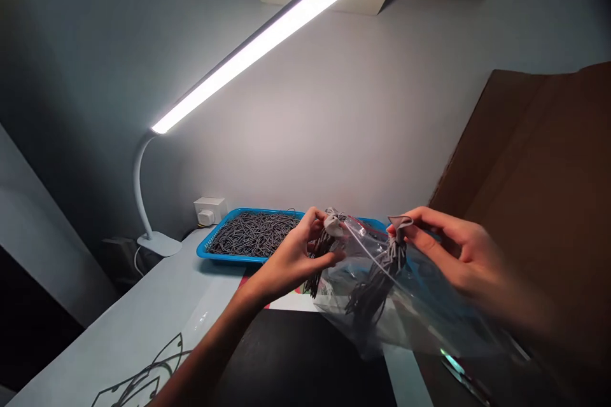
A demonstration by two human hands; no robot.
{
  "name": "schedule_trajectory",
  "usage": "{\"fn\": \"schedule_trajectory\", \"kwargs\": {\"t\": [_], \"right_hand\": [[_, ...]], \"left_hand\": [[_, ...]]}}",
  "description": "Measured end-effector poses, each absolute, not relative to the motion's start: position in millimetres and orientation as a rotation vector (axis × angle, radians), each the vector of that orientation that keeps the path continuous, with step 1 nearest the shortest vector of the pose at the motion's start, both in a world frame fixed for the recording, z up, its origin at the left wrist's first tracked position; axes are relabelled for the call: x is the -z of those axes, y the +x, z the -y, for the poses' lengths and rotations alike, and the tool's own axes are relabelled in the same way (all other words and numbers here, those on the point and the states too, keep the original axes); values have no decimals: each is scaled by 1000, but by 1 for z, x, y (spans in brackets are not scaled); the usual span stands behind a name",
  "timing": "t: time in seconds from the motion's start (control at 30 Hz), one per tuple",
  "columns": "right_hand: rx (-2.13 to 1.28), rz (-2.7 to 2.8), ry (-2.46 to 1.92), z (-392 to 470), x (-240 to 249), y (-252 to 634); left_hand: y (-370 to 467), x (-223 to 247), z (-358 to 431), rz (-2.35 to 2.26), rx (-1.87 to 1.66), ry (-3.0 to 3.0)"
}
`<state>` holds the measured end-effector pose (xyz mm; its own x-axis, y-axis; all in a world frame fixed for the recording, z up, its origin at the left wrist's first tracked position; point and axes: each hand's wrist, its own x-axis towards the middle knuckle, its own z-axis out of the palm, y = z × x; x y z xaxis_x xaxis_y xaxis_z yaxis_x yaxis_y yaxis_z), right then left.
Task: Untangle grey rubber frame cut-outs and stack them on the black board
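My left hand point(293, 251) grips the top of a bundle of thin dark grey cords point(313, 283), with a paler grey band at its tied end. My right hand point(451, 247) pinches the grey strip at the head of a second cord bundle point(372, 289), which hangs down at the clear plastic bag point(424, 324). The bag spreads below and between both hands, its mouth near the fingers. Whether the second bundle is fully inside the bag, I cannot tell. Behind my left hand, a blue tray point(229, 259) holds many loose grey cords point(255, 232).
A lit desk lamp point(258, 44) leans over the white table point(143, 311). Under the hands lies a black mat point(305, 356). A scissors-like metal tool point(465, 378) is at lower right, cardboard point(539, 152) stands at right, and a white plug point(210, 210) is by the wall.
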<state>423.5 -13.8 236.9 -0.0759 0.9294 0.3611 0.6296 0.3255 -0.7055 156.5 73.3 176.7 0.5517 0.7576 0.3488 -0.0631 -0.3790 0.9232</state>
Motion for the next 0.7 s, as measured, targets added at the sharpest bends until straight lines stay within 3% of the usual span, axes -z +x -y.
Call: {"fn": "schedule_trajectory", "kwargs": {"t": [0.37,0.7], "right_hand": [[-352,1898,-1434,14,-255,408],[-509,2067,-1274,4,-281,397]], "left_hand": [[154,-184,-71,-530,-1012,1672],[152,-190,-69,-491,-1073,1666]]}}
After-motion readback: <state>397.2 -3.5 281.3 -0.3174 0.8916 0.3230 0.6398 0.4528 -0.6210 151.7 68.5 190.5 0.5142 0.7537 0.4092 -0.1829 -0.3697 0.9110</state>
